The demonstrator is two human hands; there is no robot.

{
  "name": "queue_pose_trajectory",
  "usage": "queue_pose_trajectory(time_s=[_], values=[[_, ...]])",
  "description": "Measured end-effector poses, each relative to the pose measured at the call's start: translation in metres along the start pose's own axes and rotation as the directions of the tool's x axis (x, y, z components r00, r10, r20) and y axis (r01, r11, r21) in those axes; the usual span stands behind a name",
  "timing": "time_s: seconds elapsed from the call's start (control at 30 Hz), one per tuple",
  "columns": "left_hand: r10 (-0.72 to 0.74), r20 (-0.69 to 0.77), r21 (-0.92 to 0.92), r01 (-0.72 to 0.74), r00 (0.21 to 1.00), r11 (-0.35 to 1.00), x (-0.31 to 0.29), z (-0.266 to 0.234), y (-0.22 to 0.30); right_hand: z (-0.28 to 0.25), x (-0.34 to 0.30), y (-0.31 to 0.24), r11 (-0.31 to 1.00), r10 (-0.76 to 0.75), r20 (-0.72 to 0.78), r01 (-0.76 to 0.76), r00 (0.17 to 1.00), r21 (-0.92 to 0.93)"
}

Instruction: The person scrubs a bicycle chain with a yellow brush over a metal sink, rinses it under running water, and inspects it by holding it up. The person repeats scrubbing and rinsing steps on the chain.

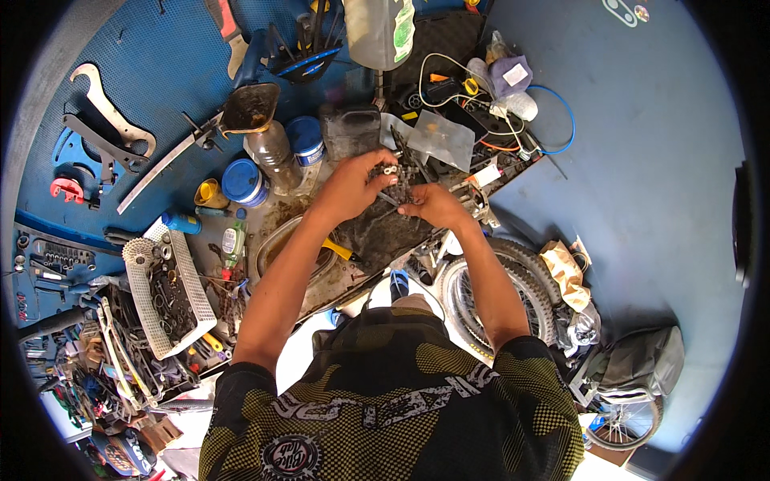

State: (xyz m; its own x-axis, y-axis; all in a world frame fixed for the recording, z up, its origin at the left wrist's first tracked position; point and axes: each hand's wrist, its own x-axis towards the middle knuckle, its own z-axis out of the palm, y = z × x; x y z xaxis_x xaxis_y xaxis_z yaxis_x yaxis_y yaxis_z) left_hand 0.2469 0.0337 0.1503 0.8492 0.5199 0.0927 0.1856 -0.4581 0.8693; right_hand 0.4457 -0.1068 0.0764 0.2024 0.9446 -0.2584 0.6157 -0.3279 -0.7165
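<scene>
My left hand (353, 186) and my right hand (437, 205) meet over the workbench (381, 232). Between them is a dark, greasy metal bicycle part (406, 183) with small silvery pieces showing. The fingers of both hands are closed on it; they hide much of its shape, so its exact kind is unclear. Below the left wrist, a yellow-handled tool (342, 250) lies beside a round metal basin (268, 250), partly covered by my left forearm. A clear plastic bag (443, 139) lies just beyond the right hand.
Blue-lidded tubs (244, 181) and a bottle with a funnel (271, 156) stand at the back left. A white basket (146, 297) of metal parts sits on the left. Cables (513, 120) clutter the back right. Bicycle wheels (521, 289) stand below the bench's right edge.
</scene>
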Motion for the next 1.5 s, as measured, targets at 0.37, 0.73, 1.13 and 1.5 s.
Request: queue_pose_trajectory(time_s=[0.37,0.73,1.13,1.5], values=[[0.027,0.031,0.096,-0.030,0.999,0.995,-0.013,0.017,-0.027,0.017,-0.011,0.024,0.996,-0.072,-0.071,0.068,0.995,-0.060],[-0.152,0.097,-0.251,0.172,0.984,0.953,-0.007,-0.004,-0.042,-0.016,-0.010,-0.021,0.955,-0.115,-0.177,0.158,0.977,0.253],[-0.084,0.044,-0.034,0.085,0.996,0.996,-0.025,0.025,-0.071,-0.059,-0.016,-0.080,0.938,-0.283,-0.311,0.330,0.907,0.108],[-0.071,0.044,-0.051,0.073,0.996,0.996,-0.014,0.018,-0.066,-0.083,-0.027,-0.107,0.874,-0.387,-0.505,0.482,0.771,0.068]])
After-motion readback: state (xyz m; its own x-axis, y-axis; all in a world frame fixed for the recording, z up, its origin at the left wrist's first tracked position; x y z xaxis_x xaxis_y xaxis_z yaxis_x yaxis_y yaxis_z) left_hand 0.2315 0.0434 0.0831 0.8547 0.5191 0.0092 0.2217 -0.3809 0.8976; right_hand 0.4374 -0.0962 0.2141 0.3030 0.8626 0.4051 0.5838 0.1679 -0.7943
